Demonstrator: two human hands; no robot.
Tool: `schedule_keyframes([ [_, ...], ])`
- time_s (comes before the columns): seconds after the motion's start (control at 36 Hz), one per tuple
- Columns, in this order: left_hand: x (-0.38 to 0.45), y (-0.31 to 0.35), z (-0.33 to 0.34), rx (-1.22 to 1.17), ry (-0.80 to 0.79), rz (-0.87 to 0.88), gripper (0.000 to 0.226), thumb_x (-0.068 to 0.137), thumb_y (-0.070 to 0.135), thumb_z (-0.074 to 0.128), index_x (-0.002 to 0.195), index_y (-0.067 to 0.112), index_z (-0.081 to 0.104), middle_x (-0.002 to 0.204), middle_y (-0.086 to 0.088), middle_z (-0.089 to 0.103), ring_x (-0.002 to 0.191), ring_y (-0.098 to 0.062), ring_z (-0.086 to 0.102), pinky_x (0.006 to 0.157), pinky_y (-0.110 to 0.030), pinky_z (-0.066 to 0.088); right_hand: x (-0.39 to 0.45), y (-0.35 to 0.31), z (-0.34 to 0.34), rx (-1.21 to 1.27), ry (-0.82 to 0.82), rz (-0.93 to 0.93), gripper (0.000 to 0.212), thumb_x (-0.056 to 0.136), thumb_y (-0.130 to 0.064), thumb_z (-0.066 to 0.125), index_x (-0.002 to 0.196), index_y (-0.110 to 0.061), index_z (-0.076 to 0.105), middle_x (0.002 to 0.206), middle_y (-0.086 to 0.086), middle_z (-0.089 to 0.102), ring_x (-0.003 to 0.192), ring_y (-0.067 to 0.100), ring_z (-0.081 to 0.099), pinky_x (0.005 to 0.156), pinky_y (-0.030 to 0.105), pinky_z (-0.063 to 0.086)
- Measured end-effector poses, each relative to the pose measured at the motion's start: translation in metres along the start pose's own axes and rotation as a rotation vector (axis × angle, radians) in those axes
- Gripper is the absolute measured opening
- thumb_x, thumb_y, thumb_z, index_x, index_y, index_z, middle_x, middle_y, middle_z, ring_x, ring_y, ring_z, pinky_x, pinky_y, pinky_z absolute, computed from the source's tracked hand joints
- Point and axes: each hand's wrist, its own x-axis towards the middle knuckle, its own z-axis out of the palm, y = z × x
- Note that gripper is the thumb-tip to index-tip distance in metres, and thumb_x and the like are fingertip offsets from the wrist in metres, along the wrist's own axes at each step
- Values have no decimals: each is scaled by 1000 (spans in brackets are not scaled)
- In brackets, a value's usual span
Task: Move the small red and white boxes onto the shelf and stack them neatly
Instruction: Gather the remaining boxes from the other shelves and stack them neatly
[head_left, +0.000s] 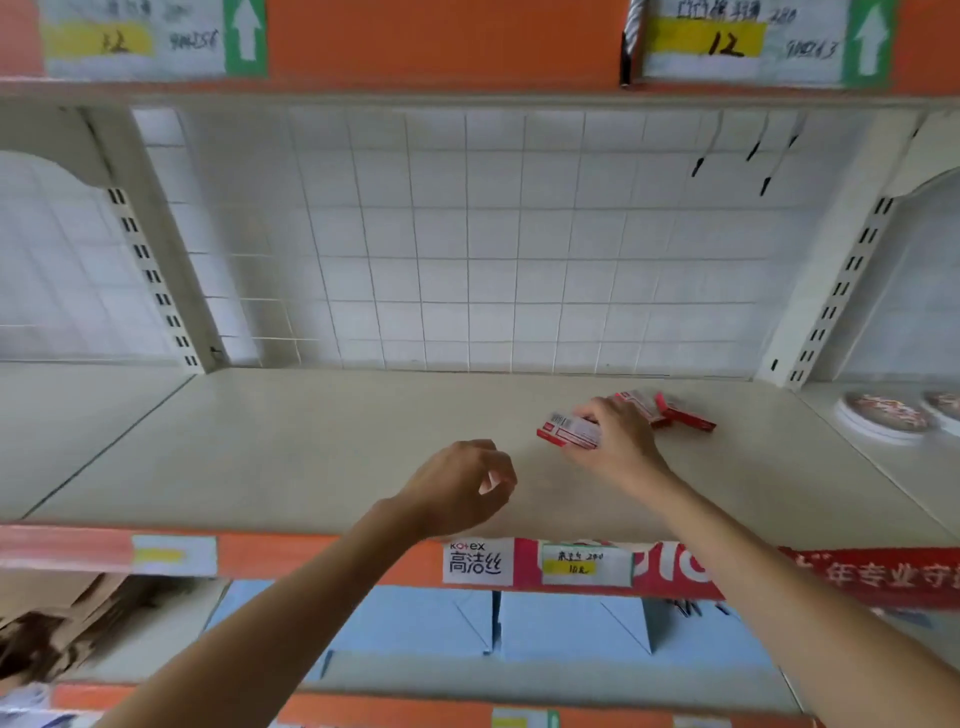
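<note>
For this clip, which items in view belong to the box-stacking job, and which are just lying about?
Belongs to the job:
- red and white box, held in the right hand
- loose red and white boxes behind that hand
- shelf
- left hand, holding nothing

Just lying about:
- round tins, next bay
- blue cartons, shelf below
- price labels

"Kotex 高洁丝" label (478, 562) on shelf front edge, handwritten "12" on upper price tag (727, 44) (other writing blurred)
</note>
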Motion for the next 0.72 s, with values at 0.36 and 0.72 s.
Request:
schedule_keyframes([
  [0.36,-163,-102,-78,23,173,-293,13,85,19,59,89,16,71,91,0,64,77,-12,64,69,-26,51,-11,-206,69,113,-134,-381,45,79,-28,70,119,-15,53,119,4,48,117,22,38,90,28,30],
  [0.72,-380,-232,-182,122,232,-533,12,86,14,59,88,14,71,87,1,69,76,-12,63,70,-26,51,-49,-466,186,144,-278,-730,40,81,-38,65,114,-18,53,114,0,50,111,19,43,90,32,33],
])
